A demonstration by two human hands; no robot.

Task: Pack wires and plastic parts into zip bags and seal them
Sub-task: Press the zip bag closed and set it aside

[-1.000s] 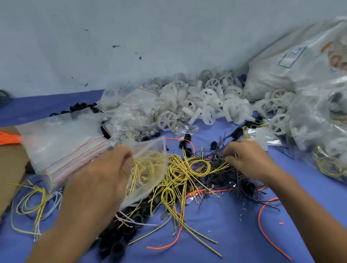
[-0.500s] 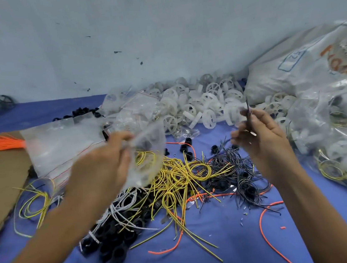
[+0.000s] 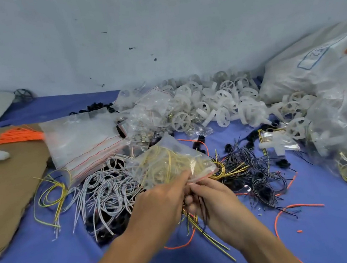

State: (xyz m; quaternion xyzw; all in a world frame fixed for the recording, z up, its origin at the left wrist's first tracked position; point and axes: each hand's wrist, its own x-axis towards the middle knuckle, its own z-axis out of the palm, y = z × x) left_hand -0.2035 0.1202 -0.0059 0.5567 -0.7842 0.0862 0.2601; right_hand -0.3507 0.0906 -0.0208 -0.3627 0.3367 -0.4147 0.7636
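A clear zip bag [image 3: 168, 164] with yellow wire inside hangs over the middle of the blue cloth. My left hand [image 3: 162, 205] pinches the bag's red-striped mouth from the left. My right hand [image 3: 211, 198] meets it at the same edge, fingers curled round a thin black wire [image 3: 202, 206] that hangs down over the palm. Under and around the hands lie yellow wires [image 3: 227, 168], grey-white wires [image 3: 107, 189] and black wires [image 3: 259, 177]. A pile of white plastic wheels [image 3: 212, 102] sits at the back.
A stack of empty zip bags [image 3: 82, 140] lies left of centre, beside brown cardboard [image 3: 5, 191] with an orange wire bundle [image 3: 18, 136]. Filled clear bags [image 3: 343, 132] and a white sack [image 3: 317, 65] crowd the right. Loose orange wires [image 3: 295, 207] and black rings [image 3: 106, 235] lie on the cloth.
My right hand has come down from near the white wheels with the black wire and joined my left hand at the bag's mouth. The bag has swung toward the middle.
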